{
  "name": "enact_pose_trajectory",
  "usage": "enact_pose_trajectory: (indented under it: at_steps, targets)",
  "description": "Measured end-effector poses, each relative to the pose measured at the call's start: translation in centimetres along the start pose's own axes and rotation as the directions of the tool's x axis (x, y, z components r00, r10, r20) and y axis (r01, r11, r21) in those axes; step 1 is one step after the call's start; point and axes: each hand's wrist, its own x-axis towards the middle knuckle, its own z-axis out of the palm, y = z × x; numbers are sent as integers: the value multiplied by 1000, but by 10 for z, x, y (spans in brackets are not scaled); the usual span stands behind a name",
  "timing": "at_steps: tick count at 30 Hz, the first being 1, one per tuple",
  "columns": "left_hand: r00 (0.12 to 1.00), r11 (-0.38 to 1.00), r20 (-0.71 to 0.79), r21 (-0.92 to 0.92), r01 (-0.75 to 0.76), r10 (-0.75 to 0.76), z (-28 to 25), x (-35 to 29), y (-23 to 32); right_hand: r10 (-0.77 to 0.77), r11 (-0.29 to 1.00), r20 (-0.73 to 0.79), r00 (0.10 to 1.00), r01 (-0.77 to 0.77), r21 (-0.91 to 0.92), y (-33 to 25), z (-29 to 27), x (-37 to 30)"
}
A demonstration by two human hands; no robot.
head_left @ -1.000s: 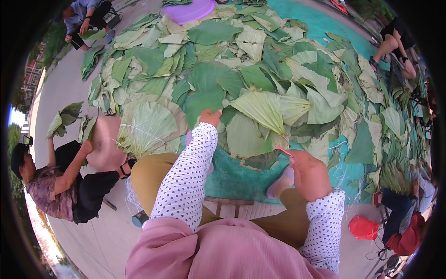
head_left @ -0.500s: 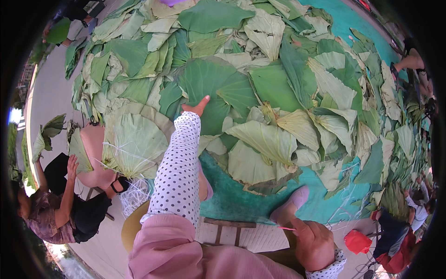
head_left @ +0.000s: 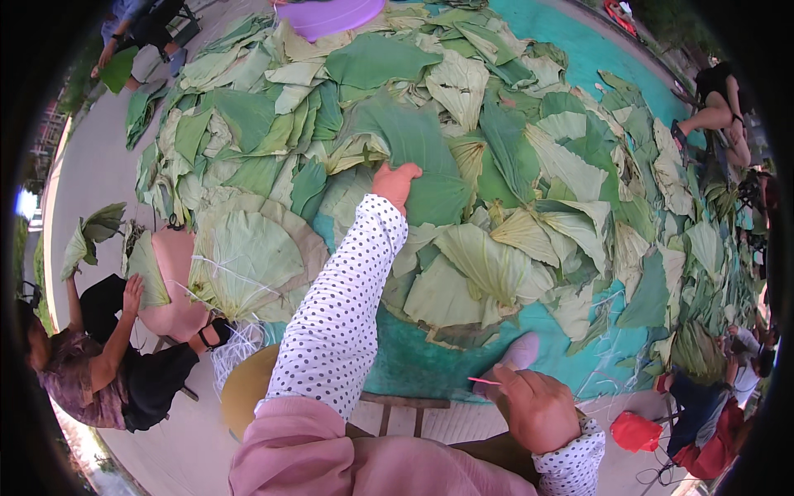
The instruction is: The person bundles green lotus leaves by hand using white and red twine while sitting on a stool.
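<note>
Left hand (head_left: 397,183): closed on the edge of 1 green leaf (head_left: 426,149), thumb uppermost.
Green leaf position: on the leaf pile (head_left: 571,165), about its middle.
Right hand (head_left: 539,409): closed around 1 thin pink item (head_left: 485,381), short of the leaf pile's near edge; well apart from the left hand.
Tied leaf bundle (head_left: 260,248): at the leaf pile's near left.
Teal sheet (head_left: 430,364): under the leaf pile.
Purple basin (head_left: 331,18): at the leaf pile's far edge.
Co-worker (head_left: 87,372): 1, seated left of the leaf pile.

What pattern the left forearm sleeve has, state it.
The left forearm sleeve is white with dark polka dots, shown best in the head view.
</note>
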Motion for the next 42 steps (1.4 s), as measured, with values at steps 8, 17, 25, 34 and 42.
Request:
enact_pose_trajectory:
  at_steps: [8, 17, 25, 34, 42]
  targets:
    - [881, 515, 342, 717, -470, 327, 95, -96, 17, -32, 999, -100, 994, 32, 2, -4, -6, -9]
    - [716, 299, 495, 676, -674, 492, 126, -114, 32, -25, 999, -104, 994, 30, 39, 9, -3, 15]
    - [774, -6, 629, 776, -630, 69, 49, -85, 40, -63, 997, -74, 995, 66, 34, -1, -2, 16]
    - [887, 256, -451, 873, 415, 97, -191, 78, -16, -58, 998, 107, 993, 55, 33, 2, 14, 33]
    - [681, 297, -732, 644, 705, -28, -114, 77, -41, -13, 1000, 194, 981, 13, 2, 13, 22, 54]
